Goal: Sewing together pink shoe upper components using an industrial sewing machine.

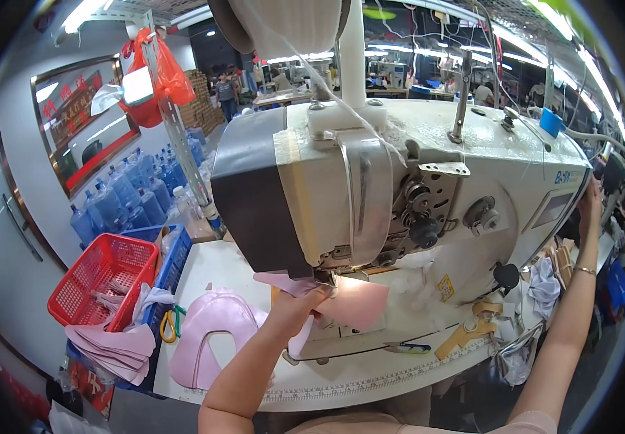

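My left hand point(311, 299) is closed on a pink fabric piece point(356, 302) at the needle area of a white sewing machine point(392, 152). Lamp light falls on the part of the piece to the right of my fingers. My right hand point(592, 197) reaches up to the machine's far right end; its fingers are partly hidden, and what they touch there does not show. Left of my forearm, curved pink fabric pieces point(198, 329) lie on the white worktable point(356, 381). A pair of snips point(408, 348) rests on the table right of the needle.
Left of the table stand a red plastic basket point(102, 271) and a blue crate point(154, 311), with stacked pink pieces point(113, 351) and yellow-and-green-handled scissors point(172, 323) beside them. Tan scraps point(466, 336) lie at the right. Large blue water bottles point(124, 189) line the wall.
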Demonstrator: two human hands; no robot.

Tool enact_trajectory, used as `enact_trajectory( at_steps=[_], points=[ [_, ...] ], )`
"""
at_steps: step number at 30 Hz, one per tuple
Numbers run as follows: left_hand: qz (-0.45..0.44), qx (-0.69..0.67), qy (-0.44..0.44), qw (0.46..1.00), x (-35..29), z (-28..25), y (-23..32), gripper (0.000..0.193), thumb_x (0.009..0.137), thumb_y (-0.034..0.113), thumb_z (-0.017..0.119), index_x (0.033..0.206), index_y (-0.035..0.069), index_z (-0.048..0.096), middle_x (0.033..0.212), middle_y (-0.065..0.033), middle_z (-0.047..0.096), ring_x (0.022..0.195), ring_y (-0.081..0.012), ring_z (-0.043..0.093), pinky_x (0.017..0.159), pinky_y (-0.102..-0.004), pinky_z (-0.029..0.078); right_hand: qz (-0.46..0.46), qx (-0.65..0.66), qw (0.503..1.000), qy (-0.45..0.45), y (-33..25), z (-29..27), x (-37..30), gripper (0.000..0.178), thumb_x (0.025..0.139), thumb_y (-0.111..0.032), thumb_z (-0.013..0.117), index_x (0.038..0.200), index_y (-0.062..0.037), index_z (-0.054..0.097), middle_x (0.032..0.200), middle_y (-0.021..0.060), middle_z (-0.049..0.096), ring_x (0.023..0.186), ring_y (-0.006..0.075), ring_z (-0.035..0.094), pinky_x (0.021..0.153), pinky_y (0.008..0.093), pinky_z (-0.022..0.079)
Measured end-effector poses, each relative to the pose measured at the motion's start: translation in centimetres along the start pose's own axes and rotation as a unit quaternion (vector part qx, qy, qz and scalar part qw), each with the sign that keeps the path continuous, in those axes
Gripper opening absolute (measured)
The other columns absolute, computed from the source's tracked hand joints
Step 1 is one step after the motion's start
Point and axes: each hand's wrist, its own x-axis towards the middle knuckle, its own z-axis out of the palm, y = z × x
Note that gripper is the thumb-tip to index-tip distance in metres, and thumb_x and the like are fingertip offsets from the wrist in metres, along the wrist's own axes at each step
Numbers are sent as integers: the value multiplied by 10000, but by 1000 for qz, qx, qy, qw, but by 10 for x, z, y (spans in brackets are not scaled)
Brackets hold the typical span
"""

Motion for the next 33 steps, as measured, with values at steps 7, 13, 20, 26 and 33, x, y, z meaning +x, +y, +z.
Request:
enact_trajectory(
  at_steps=[7, 13, 20, 26, 33],
  points=[
    [21, 47, -1, 999, 2, 0, -5, 185, 788, 178, 612, 918, 48, 590, 779, -2, 564, 607, -72, 510, 480, -208, 387, 17, 288, 956, 46, 30, 40, -57, 449, 937, -372, 394, 1219, -25, 433, 1138, 76, 533, 1076, 164, 494, 893, 281, 398],
    [30, 4, 101, 994, -3, 19, -7, 168, 793, 126, 584, 919, 16, 584, 833, -24, 589, 729, -99, 551, 633, -230, 425, 65, 341, 938, 22, 26, 35, -56, 515, 932, -437, 353, 1199, -5, 440, 1180, 95, 527, 1101, 179, 488, 948, 290, 356],
    [43, -32, 135, 989, 0, 24, -14, 208, 805, 169, 559, 978, 55, 577, 893, 2, 585, 835, -77, 542, 677, -213, 402, 111, 328, 937, 45, 22, 35, -66, 574, 915, -473, 369, 1257, -13, 403, 1226, 95, 503, 1131, 187, 469, 960, 287, 338],
    [42, -57, 158, 985, -4, 30, -17, 282, 823, 240, 584, 973, 1, 597, 877, -27, 601, 793, -102, 531, 675, -244, 402, 124, 303, 945, 30, 16, 33, -74, 630, 892, -514, 394, 1290, -27, 374, 1250, 73, 490, 1150, 181, 457, 961, 294, 325],
    [-2, -39, 183, 982, -4, 30, -21, 279, 828, 264, 577, 923, 5, 617, 793, -2, 578, 674, -79, 475, 592, -238, 370, 105, 273, 956, 31, 16, 45, -90, 558, 895, -481, 423, 1239, -43, 427, 1166, 35, 537, 1054, 124, 508, 858, 231, 381]
  ],
)
